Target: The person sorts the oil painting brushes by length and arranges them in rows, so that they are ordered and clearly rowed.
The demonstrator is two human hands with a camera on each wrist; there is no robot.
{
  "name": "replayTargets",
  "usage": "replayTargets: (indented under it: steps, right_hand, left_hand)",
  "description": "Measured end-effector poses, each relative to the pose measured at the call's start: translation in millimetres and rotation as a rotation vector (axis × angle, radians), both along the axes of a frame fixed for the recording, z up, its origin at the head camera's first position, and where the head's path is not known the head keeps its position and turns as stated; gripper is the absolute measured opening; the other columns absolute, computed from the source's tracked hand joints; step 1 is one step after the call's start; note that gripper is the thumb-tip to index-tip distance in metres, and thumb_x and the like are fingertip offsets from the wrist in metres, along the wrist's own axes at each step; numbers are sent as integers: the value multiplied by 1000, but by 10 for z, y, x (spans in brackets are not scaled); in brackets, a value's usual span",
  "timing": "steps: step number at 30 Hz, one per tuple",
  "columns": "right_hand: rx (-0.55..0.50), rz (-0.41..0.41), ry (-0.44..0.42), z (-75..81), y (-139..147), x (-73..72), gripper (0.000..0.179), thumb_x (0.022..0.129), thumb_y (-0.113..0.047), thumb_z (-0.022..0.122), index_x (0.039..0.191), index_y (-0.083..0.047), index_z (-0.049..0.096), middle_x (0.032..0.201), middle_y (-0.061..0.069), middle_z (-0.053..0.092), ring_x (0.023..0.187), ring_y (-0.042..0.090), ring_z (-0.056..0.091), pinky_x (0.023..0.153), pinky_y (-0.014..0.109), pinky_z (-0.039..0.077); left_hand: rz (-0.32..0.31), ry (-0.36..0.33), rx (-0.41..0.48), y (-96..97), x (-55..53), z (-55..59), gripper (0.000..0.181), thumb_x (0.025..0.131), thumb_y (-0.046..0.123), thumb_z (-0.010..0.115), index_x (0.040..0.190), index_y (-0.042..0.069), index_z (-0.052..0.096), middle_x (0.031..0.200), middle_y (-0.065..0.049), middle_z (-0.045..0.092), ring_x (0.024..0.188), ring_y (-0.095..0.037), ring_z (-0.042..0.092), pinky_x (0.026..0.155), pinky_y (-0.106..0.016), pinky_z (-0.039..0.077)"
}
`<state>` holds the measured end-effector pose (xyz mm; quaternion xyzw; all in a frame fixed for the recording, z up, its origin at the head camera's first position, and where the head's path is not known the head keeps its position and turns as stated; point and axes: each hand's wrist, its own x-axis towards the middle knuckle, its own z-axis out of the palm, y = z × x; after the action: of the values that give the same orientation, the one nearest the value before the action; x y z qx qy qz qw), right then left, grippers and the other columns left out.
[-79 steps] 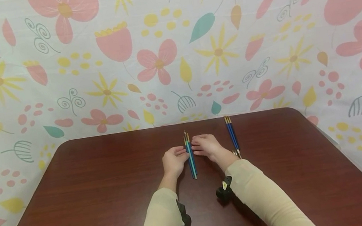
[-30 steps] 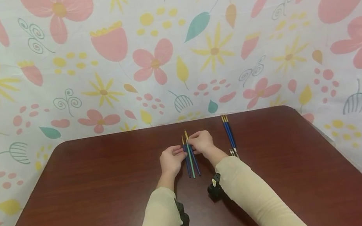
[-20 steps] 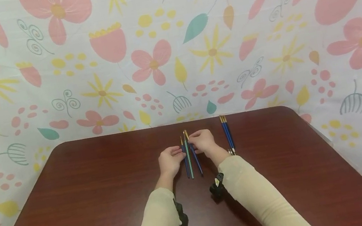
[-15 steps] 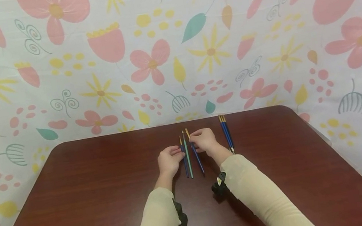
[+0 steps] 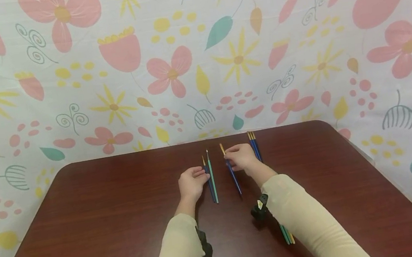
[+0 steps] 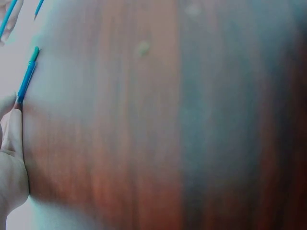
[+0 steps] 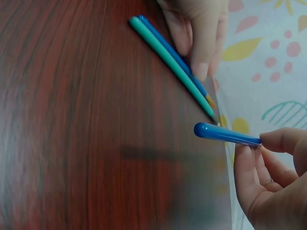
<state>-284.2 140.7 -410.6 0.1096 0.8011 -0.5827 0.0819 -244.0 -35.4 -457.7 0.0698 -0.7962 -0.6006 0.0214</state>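
A blue paintbrush (image 5: 234,178) with a golden ferrule is pinched between the thumb and fingers of my right hand (image 5: 242,157); its rounded handle end points toward me. To the left, a teal paintbrush (image 5: 213,181) and a second blue paintbrush (image 5: 210,186) lie side by side on the table. My left hand (image 5: 192,183) rests at their left side, fingers loosely extended, its thumb touching the blue one. In the right wrist view, the right hand (image 7: 278,177) holds its blue handle apart from the teal-and-blue pair (image 7: 168,60).
Several blue paintbrushes (image 5: 254,144) lie near the back edge of the brown table (image 5: 105,234), right of my right hand. Green and yellow handle ends (image 5: 286,235) show beside the right sleeve, which hides part of them. A floral cloth (image 5: 143,89) hangs behind the table.
My right hand has taken hold of a blue paintbrush from the small group and moved it rightward, away from the others. The left hand has stayed almost still beside the remaining pair.
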Motion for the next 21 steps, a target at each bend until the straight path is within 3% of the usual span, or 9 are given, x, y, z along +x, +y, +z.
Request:
replayTargets:
  steps: [17, 21]
  right_hand:
    - [-1, -48, -15, 97, 587, 27, 38, 92, -16, 58, 126, 0, 57, 111, 16, 64, 72, 10, 65, 61, 26, 58]
    - [1, -69, -18, 93, 734, 16, 40, 92, -16, 57, 128, 0, 56, 104, 13, 64, 72, 10, 64, 61, 26, 58]
  left_hand:
    - [-15, 14, -32, -19, -10, -13, 29, 85, 7, 68, 113, 1, 66, 105, -12, 71, 100, -24, 69, 87, -35, 55]
    - [-20, 13, -33, -17, 4, -17, 30, 85, 8, 68, 114, 1, 65, 106, -12, 71, 101, -24, 68, 89, -37, 55]
